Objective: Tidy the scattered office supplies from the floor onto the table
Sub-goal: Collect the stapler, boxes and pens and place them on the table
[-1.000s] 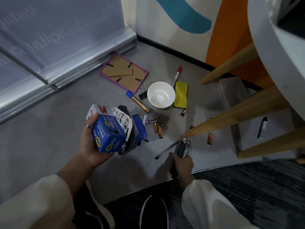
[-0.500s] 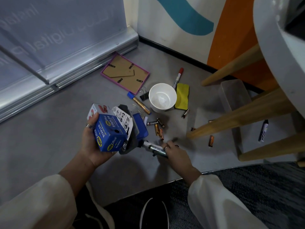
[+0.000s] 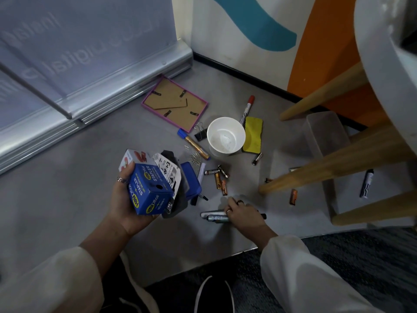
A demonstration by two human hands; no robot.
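In the middle left of the frame, the left hand is curled around a pile of things. The blue stapler box sits on top, with the thumb on its side, and a small white box and a blue case are tucked behind it.

Lower down, near the middle, the right hand is low at the grey floor. Its fingers are wrapped around a few markers, and their ends stick out on both sides of the hand.

More things lie on the floor above the hands: some batteries, a white cup, a yellow eraser, a red marker and a pink picture frame. The white table is in the upper right corner, well apart from both hands.
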